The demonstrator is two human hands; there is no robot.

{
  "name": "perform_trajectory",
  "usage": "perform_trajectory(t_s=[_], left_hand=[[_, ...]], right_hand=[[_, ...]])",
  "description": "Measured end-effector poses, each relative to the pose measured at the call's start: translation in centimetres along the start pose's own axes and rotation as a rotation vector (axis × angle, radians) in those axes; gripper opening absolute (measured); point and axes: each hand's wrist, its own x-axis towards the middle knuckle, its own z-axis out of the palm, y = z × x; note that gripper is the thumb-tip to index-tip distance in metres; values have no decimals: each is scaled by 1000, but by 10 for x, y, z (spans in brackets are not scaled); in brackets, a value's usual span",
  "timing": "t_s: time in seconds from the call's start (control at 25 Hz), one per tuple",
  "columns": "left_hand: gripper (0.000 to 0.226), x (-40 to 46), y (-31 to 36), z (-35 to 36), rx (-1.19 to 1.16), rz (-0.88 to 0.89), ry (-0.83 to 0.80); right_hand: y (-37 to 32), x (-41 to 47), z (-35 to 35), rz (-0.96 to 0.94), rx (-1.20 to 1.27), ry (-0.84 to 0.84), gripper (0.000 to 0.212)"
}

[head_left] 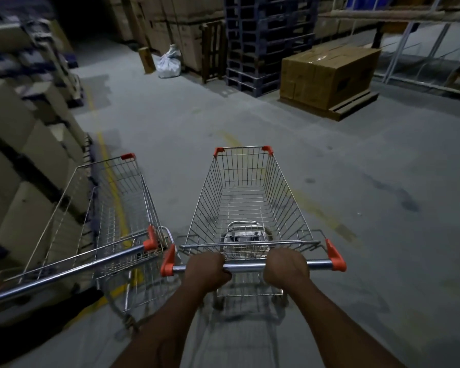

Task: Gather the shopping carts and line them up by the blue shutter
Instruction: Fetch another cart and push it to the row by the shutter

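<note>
An empty wire shopping cart [246, 197] with orange corner caps stands straight ahead of me on the concrete floor. My left hand [206, 272] grips its chrome handle bar [319, 264] left of centre. My right hand [286, 269] grips the same bar right of centre. A second empty cart [109, 208] stands close on the left, angled slightly, its handle [64, 274] running toward the lower left. The two carts nearly touch at their handle ends. No blue shutter is in view.
Stacked cardboard boxes [16, 144] line the left side. A yellow floor line [109, 181] runs under the left cart. Ahead stand blue pallets [260, 41], a large carton on a wooden pallet [329, 73], a white sack [169, 63] and shelving [409, 43] at right.
</note>
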Motion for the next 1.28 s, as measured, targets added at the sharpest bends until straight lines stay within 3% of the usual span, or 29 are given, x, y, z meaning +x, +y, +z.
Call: perform_trajectory(t_s=[0.32, 0.6, 0.88, 1.28], left_hand=[[50, -104, 54, 24, -77, 153, -97], [48, -255, 66, 60, -83, 286, 13], [41, -417, 98, 88, -3, 498, -20], [36, -649, 122, 137, 87, 727, -11]], right_hand=[[15, -127, 32, 92, -101, 10, 30], [-22, -304, 85, 243, -55, 57, 32], [-59, -501, 132, 459, 46, -2, 25], [-136, -769, 206, 732, 146, -26, 33]])
